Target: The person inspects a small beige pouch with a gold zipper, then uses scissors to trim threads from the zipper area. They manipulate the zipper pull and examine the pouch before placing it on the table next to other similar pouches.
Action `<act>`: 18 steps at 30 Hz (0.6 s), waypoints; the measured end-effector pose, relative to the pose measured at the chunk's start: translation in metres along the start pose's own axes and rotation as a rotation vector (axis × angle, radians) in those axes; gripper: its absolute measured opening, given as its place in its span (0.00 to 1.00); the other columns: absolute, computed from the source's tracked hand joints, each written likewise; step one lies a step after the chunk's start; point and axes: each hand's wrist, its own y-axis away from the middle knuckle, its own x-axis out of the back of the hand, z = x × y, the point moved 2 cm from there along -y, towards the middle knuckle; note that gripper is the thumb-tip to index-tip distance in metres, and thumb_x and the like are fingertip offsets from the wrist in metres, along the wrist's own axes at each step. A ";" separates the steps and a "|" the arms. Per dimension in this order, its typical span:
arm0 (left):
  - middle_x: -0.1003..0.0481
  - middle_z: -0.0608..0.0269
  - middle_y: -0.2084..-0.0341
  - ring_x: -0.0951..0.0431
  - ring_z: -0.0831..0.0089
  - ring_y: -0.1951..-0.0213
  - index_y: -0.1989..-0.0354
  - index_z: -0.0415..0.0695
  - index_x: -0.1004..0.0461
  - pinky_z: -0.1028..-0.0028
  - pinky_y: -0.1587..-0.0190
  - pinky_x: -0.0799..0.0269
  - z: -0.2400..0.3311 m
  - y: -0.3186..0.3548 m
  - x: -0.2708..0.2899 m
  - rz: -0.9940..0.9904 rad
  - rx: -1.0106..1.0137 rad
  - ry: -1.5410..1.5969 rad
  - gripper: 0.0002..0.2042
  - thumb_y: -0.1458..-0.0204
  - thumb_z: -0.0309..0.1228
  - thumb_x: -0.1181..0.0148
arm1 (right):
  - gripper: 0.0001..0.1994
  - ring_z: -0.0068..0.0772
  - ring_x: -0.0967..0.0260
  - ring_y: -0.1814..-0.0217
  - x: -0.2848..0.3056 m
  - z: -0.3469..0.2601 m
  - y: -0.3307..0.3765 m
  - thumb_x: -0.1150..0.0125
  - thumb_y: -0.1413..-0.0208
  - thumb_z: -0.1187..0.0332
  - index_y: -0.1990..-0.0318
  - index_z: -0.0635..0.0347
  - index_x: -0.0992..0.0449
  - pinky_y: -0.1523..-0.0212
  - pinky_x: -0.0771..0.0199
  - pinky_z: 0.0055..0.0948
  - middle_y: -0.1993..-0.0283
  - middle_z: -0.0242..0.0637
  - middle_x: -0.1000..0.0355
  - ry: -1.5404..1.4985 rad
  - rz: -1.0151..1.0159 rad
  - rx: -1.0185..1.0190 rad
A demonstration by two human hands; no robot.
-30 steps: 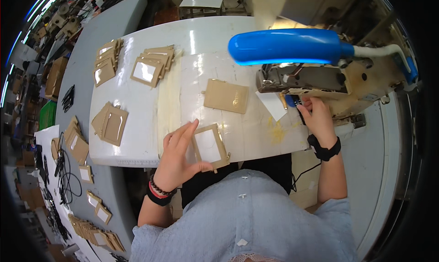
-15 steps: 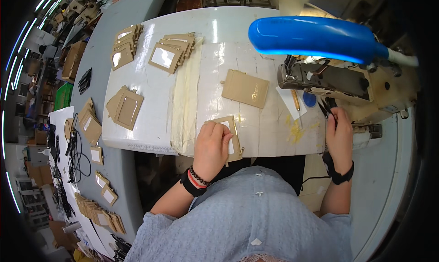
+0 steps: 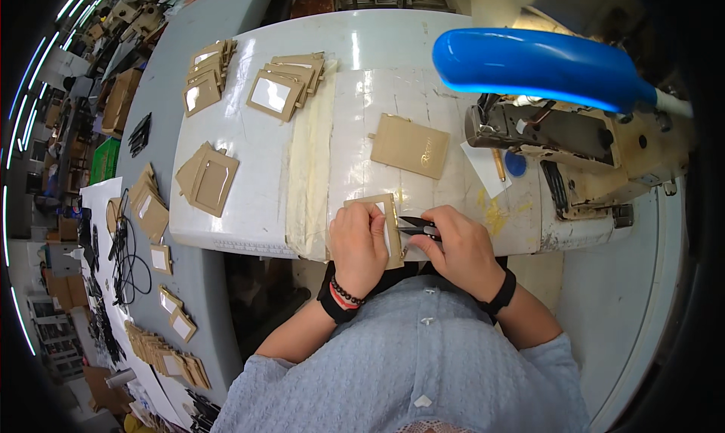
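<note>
My left hand [image 3: 359, 240] is closed on a tan card holder [image 3: 390, 229] with a clear window, at the table's near edge. In my right hand [image 3: 462, 248] is a pair of black thread snips [image 3: 418, 227], gripped by the handles. Their blades point left and meet the holder's right edge; whether they touch a thread there is too small to tell. Beyond both hands lies another tan card holder [image 3: 410, 147], flat, with gold lettering and a small tab on its left side.
A sewing machine [image 3: 544, 131] stands at the right under a blue lamp [image 3: 536, 66]. Beside it lie an orange-handled tool [image 3: 498, 164] and a blue disc [image 3: 515, 164]. Piled holders [image 3: 272, 93] sit at the far left, and more [image 3: 170, 357] on the grey side table [image 3: 204, 282].
My right hand has moved left from beside the sewing machine, bringing the snips to the holder. My left hand keeps its hold, shifted slightly right in the picture.
</note>
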 end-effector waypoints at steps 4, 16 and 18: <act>0.31 0.55 0.73 0.33 0.56 0.69 0.67 0.41 0.32 0.61 0.64 0.39 -0.001 0.001 -0.001 0.018 -0.018 -0.001 0.03 0.43 0.24 0.45 | 0.14 0.45 0.27 0.72 -0.011 0.001 -0.003 0.34 0.45 0.60 0.64 0.60 0.30 0.73 0.28 0.38 0.69 0.39 0.29 0.104 0.070 0.043; 0.32 0.55 0.73 0.34 0.56 0.70 0.67 0.40 0.32 0.62 0.65 0.40 -0.002 0.002 -0.002 0.026 -0.033 -0.010 0.04 0.42 0.25 0.45 | 0.14 0.42 0.29 0.76 -0.020 0.002 -0.009 0.35 0.43 0.61 0.69 0.58 0.33 0.77 0.30 0.36 0.74 0.38 0.31 0.202 0.088 0.072; 0.31 0.57 0.73 0.33 0.57 0.69 0.67 0.41 0.32 0.62 0.64 0.41 -0.002 0.002 -0.002 0.031 -0.029 -0.014 0.04 0.42 0.25 0.44 | 0.14 0.42 0.29 0.76 -0.019 0.001 -0.009 0.36 0.43 0.60 0.70 0.58 0.33 0.77 0.29 0.36 0.74 0.38 0.31 0.212 0.082 0.074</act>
